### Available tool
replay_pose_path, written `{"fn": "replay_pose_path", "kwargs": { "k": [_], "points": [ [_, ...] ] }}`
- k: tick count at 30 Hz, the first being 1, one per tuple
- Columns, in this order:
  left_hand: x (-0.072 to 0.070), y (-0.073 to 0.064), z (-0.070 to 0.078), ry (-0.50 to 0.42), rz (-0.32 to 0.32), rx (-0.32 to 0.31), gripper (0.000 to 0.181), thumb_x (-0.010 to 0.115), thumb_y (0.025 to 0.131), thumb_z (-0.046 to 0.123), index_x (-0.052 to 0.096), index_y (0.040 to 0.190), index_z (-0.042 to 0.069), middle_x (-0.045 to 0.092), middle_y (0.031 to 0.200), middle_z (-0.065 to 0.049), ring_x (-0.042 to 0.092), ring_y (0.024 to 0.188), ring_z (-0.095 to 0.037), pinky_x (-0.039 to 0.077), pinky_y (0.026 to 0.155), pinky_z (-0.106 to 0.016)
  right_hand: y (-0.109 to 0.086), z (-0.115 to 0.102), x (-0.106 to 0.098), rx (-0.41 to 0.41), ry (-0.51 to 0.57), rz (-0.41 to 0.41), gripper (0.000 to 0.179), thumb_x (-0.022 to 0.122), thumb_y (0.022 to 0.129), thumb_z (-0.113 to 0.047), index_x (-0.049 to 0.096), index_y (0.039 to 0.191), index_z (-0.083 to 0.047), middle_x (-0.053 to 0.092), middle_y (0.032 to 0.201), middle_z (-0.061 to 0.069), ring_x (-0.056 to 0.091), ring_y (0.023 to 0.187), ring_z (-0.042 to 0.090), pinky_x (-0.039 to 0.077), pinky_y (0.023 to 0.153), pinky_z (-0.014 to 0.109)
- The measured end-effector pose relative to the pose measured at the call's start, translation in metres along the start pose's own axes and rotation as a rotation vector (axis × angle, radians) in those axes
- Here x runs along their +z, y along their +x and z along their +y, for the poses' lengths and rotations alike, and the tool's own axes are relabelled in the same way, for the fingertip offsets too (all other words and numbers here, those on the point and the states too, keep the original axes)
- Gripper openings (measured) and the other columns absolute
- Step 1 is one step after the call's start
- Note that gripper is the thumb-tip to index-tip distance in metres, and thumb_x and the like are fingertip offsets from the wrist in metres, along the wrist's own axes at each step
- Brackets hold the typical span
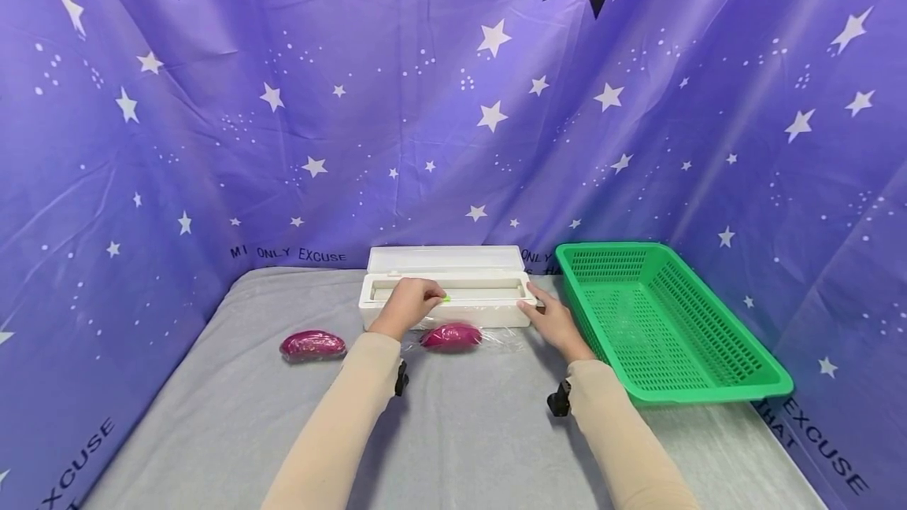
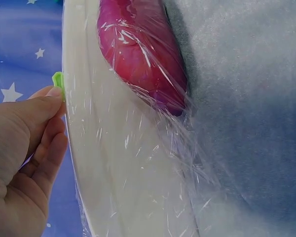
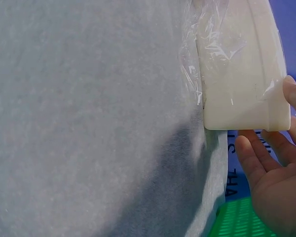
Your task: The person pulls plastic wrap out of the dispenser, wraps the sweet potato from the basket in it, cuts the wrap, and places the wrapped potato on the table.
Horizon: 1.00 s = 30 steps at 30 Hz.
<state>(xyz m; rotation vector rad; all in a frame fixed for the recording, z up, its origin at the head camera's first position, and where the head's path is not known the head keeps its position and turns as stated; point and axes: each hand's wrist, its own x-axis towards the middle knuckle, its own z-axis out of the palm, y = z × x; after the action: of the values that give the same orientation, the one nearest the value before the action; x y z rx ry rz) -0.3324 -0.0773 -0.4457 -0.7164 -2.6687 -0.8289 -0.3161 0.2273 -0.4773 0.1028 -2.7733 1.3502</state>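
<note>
A white cling film dispenser box (image 1: 453, 315) stands at the back of the table with its lid (image 1: 445, 259) raised. My left hand (image 1: 411, 301) pinches a small lime-green slider (image 2: 58, 81) between thumb and fingertips at the box's front top edge. At the box's right end, my right hand (image 1: 556, 323) holds the corner, its thumb (image 3: 295, 94) on the edge and fingers against the end wall. Clear film (image 2: 138, 163) hangs down over the front. In front of the box, a shiny magenta, elongated vegetable-like piece (image 1: 451, 337) lies under the film.
A second magenta piece (image 1: 313, 345), wrapped in clear film, lies left of the box. On the right is a large green plastic basket (image 1: 708, 395), close beside my right forearm. A purple star-patterned cloth (image 1: 425, 140) rises behind the grey-covered table (image 1: 468, 431).
</note>
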Motion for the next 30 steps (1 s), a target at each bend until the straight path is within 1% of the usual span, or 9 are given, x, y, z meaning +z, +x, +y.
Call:
{"fn": "replay_pose_path", "kwargs": {
  "k": [4, 14, 18, 20, 23, 27, 30],
  "points": [
    [0.0, 0.001, 0.002, -0.003, 0.012, 0.014, 0.004, 0.076, 0.088, 0.006, 0.078, 0.091, 0.008, 0.075, 0.088, -0.003, 0.07, 0.082, -0.017, 0.056, 0.078, -0.03, 0.001, 0.0, 0.0, -0.002, -0.001, 0.0, 0.064, 0.059, 0.102, -0.038, 0.036, 0.156, -0.013, 0.038, 0.152, 0.027, 0.055, 0.125, 0.04, 0.047, 0.1, 0.051],
    [0.006, 0.005, 0.008, -0.011, -0.011, -0.011, 0.006, 0.075, 0.09, 0.006, 0.079, 0.093, 0.008, 0.075, 0.09, -0.003, 0.07, 0.086, -0.018, 0.056, 0.082, -0.031, 0.001, 0.001, 0.002, -0.001, 0.002, 0.002, 0.065, 0.06, 0.101, -0.04, 0.036, 0.156, -0.013, 0.04, 0.15, 0.029, 0.055, 0.124, 0.041, 0.046, 0.101, 0.052],
    [0.01, 0.007, 0.013, -0.002, -0.014, 0.005, 0.006, 0.074, 0.091, 0.007, 0.079, 0.094, 0.008, 0.075, 0.091, -0.003, 0.071, 0.088, -0.019, 0.055, 0.084, -0.031, 0.001, 0.001, 0.002, -0.001, -0.001, 0.004, 0.065, 0.061, 0.101, -0.038, 0.037, 0.155, -0.013, 0.04, 0.15, 0.028, 0.056, 0.124, 0.041, 0.046, 0.102, 0.052],
    [0.012, 0.009, 0.016, 0.001, -0.008, 0.022, 0.006, 0.074, 0.091, 0.006, 0.079, 0.093, 0.008, 0.075, 0.091, -0.003, 0.071, 0.087, -0.019, 0.056, 0.083, -0.031, 0.001, 0.002, 0.002, -0.001, -0.001, 0.003, 0.065, 0.061, 0.101, -0.038, 0.037, 0.155, -0.013, 0.041, 0.15, 0.028, 0.056, 0.124, 0.041, 0.045, 0.102, 0.052],
    [0.015, 0.011, 0.02, 0.0, -0.006, 0.033, 0.006, 0.073, 0.091, 0.007, 0.079, 0.093, 0.008, 0.076, 0.091, -0.002, 0.071, 0.087, -0.018, 0.056, 0.083, -0.031, 0.002, 0.002, 0.001, -0.002, -0.001, 0.006, 0.064, 0.061, 0.101, -0.037, 0.037, 0.155, -0.013, 0.041, 0.15, 0.028, 0.056, 0.124, 0.04, 0.044, 0.103, 0.052],
    [0.019, 0.015, 0.025, -0.025, -0.022, 0.029, 0.007, 0.073, 0.092, 0.007, 0.079, 0.094, 0.008, 0.076, 0.093, -0.002, 0.071, 0.091, -0.019, 0.055, 0.087, -0.031, 0.002, 0.003, 0.001, -0.011, -0.001, 0.014, 0.065, 0.061, 0.101, -0.038, 0.037, 0.155, -0.013, 0.041, 0.15, 0.028, 0.054, 0.125, 0.041, 0.042, 0.105, 0.053],
    [0.021, 0.018, 0.027, -0.022, -0.034, 0.031, 0.007, 0.073, 0.092, 0.008, 0.079, 0.094, 0.009, 0.075, 0.092, -0.001, 0.07, 0.091, -0.018, 0.054, 0.087, -0.03, 0.002, 0.003, 0.002, -0.009, 0.009, 0.009, 0.065, 0.061, 0.101, -0.037, 0.037, 0.156, -0.013, 0.04, 0.15, 0.028, 0.055, 0.124, 0.041, 0.045, 0.102, 0.052]
  ]
}}
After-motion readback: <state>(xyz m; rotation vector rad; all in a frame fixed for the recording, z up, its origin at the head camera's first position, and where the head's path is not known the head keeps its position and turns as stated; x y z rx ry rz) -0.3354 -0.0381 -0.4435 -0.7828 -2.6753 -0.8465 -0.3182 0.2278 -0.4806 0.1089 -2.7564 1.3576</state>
